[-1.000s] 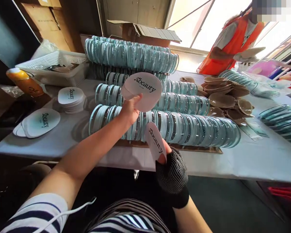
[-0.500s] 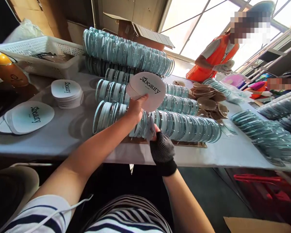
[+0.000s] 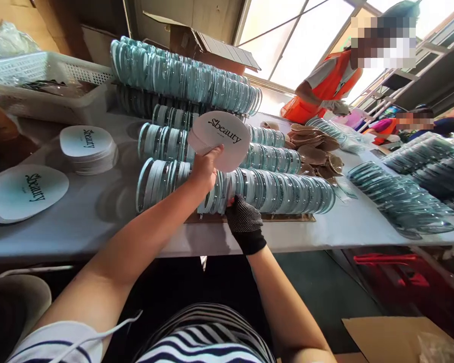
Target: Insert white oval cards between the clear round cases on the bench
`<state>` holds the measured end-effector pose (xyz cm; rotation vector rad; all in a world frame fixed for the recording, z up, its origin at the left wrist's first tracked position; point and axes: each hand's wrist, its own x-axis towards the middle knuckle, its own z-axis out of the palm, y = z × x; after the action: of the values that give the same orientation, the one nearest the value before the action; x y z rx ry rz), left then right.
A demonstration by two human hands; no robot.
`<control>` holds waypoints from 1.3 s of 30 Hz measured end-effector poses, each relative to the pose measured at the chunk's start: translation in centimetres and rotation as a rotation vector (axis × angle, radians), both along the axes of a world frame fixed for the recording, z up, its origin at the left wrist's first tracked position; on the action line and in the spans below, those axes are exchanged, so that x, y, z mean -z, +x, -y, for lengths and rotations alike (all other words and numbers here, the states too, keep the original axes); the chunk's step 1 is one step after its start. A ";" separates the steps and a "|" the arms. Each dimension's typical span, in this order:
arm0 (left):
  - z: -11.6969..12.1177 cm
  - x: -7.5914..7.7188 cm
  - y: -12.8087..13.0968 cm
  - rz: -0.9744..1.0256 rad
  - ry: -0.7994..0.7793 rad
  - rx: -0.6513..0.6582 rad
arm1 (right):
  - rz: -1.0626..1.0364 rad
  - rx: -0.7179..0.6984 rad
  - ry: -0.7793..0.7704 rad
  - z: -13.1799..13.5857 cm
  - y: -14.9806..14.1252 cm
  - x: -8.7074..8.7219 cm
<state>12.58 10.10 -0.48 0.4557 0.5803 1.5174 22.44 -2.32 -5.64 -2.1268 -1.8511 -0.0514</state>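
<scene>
Left hand, bare, is closed on a fan of white "beauty" cards, thumb on top, fingers underneath, held up above the front row of clear teal-edged pouches. Right hand, in a black dotted glove, has its fingers bunched at the near side of that row, tips in among the pouches; can't tell from here whether they're pinching anything. Obstructions: left forearm cuts across the front row's left part, and hand plus cards block the middle of the second row. Behind, a taller double-stacked bank of pouches backs up to an open cardboard box. Left side of the white table is busy: a round card pile, a spread card pile nearer the edge, a white perforated basket with dark bits inside, part of an orange bottle. Right of the rows: heaped brown ovals, then leaning pouches. Co-worker in an orange vest at the far side. Cardboard sheet low at right, near something red.
</scene>
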 end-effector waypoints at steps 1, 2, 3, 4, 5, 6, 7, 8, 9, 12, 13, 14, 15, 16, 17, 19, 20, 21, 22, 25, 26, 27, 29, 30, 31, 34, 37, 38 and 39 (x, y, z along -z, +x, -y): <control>0.0 0.0 0.0 -0.009 -0.005 0.002 | 0.038 -0.014 -0.039 -0.3 -0.2 -0.2; 0.0 0.1 -0.1 -0.018 -0.007 0.005 | 0.073 -0.023 -0.060 -0.4 -0.2 -0.3; 0.0 0.1 -0.1 -0.027 -0.009 0.008 | 0.097 -0.029 -0.077 -0.5 -0.2 -0.4; -0.1 0.2 -0.1 -0.036 -0.012 0.010 | 0.100 -0.034 -0.093 -0.5 0.0 -0.4; -0.1 0.2 -0.2 -0.046 -0.011 0.010 | 0.054 -0.036 -0.113 -0.5 0.2 -0.4; -0.1 0.2 -0.2 -0.056 -0.013 0.009 | -0.078 -0.045 -0.157 -0.3 0.5 -0.4; 0.0 0.3 -0.2 -0.066 -0.016 0.005 | -0.272 -0.060 -0.220 -0.2 0.8 -0.3; 0.0 0.3 -0.2 -0.074 -0.015 -0.002 | -0.484 -0.078 -0.302 0.0 1.1 -0.2; 0.1 0.3 -0.2 -0.076 -0.010 -0.009 | -0.709 -0.107 -0.386 0.2 1.4 -0.1; 0.3 0.5 0.0 -0.074 0.009 -0.029 | -1.356 -0.238 -0.493 0.6 1.4 0.2; 0.4 0.6 0.0 -0.077 0.021 -0.034 | -1.534 -0.275 -0.461 0.6 1.2 0.3; 0.5 0.7 0.1 -0.085 0.038 -0.038 | -1.703 -0.305 -0.422 0.6 0.9 0.5; 0.5 0.8 0.2 -0.096 0.058 -0.041 | -1.818 -0.324 -0.389 0.4 0.6 0.6; 0.6 0.9 0.2 -0.108 0.079 -0.047 | -1.861 -0.339 -0.379 0.3 0.3 0.8; 0.6 1.0 0.3 -0.120 0.096 -0.051 | -1.852 -0.354 -0.390 0.1 0.2 1.0; 0.7 1.1 0.4 -0.139 0.107 -0.063 | -1.724 -0.364 -0.465 0.0 0.4 1.3; 0.7 1.1 0.4 -0.146 0.106 -0.072 | -1.617 -0.353 -0.511 0.1 0.7 1.4; 0.8 1.1 0.5 -0.154 0.104 -0.080 | -1.477 -0.334 -0.539 0.2 1.0 1.3; 0.8 1.1 0.6 -0.161 0.105 -0.085 | -1.297 -0.311 -0.531 0.5 1.4 1.2; 0.8 1.0 0.8 -0.174 0.114 -0.093 | -0.665 -0.227 -0.239 0.6 2.6 -0.1; 0.8 1.0 0.9 -0.174 0.116 -0.094 | -0.519 -0.188 -0.066 0.3 3.0 -0.8; 0.8 0.9 0.9 -0.170 0.114 -0.095 | -0.440 -0.147 0.122 -0.4 3.6 -1.5; 1.0 0.6 0.8 -0.167 0.113 -0.083 | -0.452 -0.107 0.453 -2.7 4.9 -3.1; 1.1 0.4 0.6 -0.167 0.120 -0.075 | -0.483 -0.128 0.557 -4.1 5.5 -4.0; 1.4 0.1 0.4 -0.171 0.131 -0.068 | -0.498 -0.172 0.604 -5.5 6.1 -4.9; 2.3 -0.9 -0.6 -0.199 0.193 -0.073 | -0.403 -0.360 0.527 -8.3 6.9 -7.4; 2.9 -1.5 -1.7 -0.214 0.249 -0.095 | -0.209 -0.435 0.516 -7.8 5.3 -9.3; 3.0 -1.5 -1.9 -0.209 0.247 -0.105 | -0.144 -0.422 0.530 -7.2 4.4 -9.6; 3.1 -1.5 -2.1 -0.197 0.233 -0.113 | -0.091 -0.396 0.538 -6.5 3.4 -9.8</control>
<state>10.48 7.01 1.02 0.7692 0.5920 1.6681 25.86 4.18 4.15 -1.3666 -1.9011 -0.3157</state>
